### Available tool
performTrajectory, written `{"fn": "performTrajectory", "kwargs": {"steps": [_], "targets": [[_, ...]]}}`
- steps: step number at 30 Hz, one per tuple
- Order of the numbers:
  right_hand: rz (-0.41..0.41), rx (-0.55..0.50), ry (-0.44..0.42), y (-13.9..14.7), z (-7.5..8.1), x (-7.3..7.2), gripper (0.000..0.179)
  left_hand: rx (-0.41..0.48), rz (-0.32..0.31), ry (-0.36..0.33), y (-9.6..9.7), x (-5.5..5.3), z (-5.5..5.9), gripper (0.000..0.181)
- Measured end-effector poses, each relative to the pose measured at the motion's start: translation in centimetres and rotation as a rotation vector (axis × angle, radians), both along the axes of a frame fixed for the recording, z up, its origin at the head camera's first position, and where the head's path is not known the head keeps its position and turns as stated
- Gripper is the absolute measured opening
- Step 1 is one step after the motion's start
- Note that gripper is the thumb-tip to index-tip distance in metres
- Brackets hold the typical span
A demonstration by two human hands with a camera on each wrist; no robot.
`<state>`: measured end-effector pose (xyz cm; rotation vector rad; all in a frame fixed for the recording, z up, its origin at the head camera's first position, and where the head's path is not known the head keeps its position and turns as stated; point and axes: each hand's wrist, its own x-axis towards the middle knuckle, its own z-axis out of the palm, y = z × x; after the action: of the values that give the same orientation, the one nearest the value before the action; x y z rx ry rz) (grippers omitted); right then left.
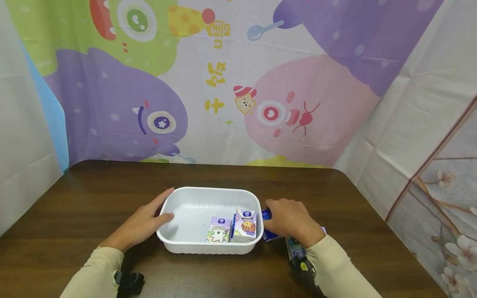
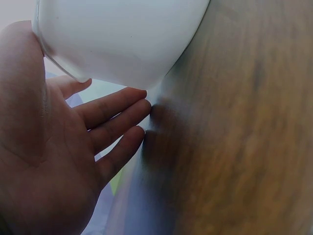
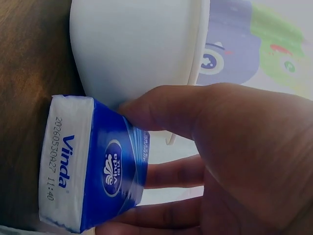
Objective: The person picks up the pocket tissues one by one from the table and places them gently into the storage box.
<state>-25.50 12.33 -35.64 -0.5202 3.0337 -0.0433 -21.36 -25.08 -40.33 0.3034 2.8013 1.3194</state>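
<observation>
A white plastic basin (image 1: 186, 248) stands on the table between the two hands. My left hand (image 1: 143, 223) holds its left rim, the thumb over the inside and the fingers outside; in the left wrist view those fingers (image 2: 120, 117) are loosely extended by the outer wall. Beside the basin's right wall, my right hand (image 1: 288, 217) grips a blue-and-white Vinda tissue pack (image 3: 105, 166) between thumb and fingers. Inside the basin, towards the right front, lie a tissue pack with a white cartoon animal (image 1: 218, 231) and another with a yellow-orange picture (image 1: 245, 225).
Under the right wrist, a printed pack (image 1: 296, 250) is mostly hidden. The brown wooden table (image 1: 123, 178) ends at a cartoon-printed cloth (image 1: 208, 136) hanging behind it. Pale fabric (image 1: 395, 124) hangs along the right side.
</observation>
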Motion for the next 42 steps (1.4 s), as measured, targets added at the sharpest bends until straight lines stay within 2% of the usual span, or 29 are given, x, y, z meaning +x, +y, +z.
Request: {"fn": "performTrajectory", "kwargs": {"steps": [8, 23, 32, 42], "targets": [[-0.041, -0.031, -0.001, 0.22, 0.32, -0.02, 0.061, 0.003, -0.003, -0.002, -0.06, -0.11, -0.15, 0.073], [-0.069, -0.066, 0.032, 0.52, 0.46, -0.42, 0.061, 0.008, -0.009, 0.007, -0.06, 0.03, -0.02, 0.074], [-0.099, -0.101, 0.088, 0.59, 0.60, -0.46, 0.058, 0.006, -0.006, 0.025, -0.09, 0.01, -0.12, 0.073], [-0.136, -0.133, 0.098, 0.53, 0.69, -0.55, 0.050, 0.007, -0.004, 0.018, -0.10, -0.03, -0.14, 0.073]]}}
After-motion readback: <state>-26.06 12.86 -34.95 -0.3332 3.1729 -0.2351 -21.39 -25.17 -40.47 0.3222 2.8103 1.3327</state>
